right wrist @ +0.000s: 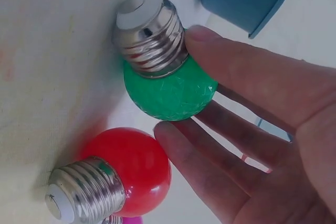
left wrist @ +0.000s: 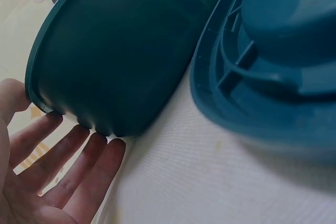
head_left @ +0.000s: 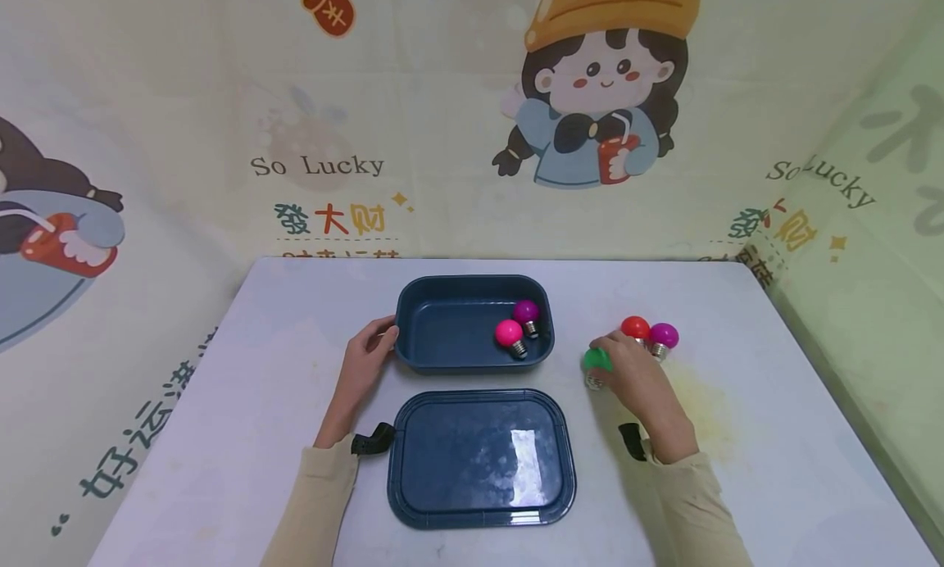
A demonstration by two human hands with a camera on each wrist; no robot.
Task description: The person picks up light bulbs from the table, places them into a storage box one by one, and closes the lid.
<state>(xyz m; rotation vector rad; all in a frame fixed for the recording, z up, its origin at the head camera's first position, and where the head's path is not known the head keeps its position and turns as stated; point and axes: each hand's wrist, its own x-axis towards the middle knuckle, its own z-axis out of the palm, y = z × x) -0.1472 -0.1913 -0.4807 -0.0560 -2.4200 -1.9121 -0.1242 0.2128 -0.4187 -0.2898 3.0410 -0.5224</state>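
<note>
With thumb and fingers on opposite sides, my right hand [head_left: 630, 370] pinches a green light bulb [right wrist: 170, 90], its silver screw base [right wrist: 152, 40] pointing away from the palm. Right beside the fingertips in the right wrist view lies a red light bulb [right wrist: 131, 171]. A purple light bulb [head_left: 664, 336] lies to the right of the red one. My left hand [head_left: 366, 352] rests its extended fingertips [left wrist: 97, 150] against the outer left end of a dark blue box [head_left: 450, 362]. Inside the box, at its right end, lie a pink light bulb [head_left: 509, 333] and a purple bulb [head_left: 527, 312].
A dark blue lid [head_left: 457, 469] lies flat on the white table [head_left: 221, 469], just in front of the box and between the forearms. Printed cloth [head_left: 442, 124] hangs behind the table and along both sides.
</note>
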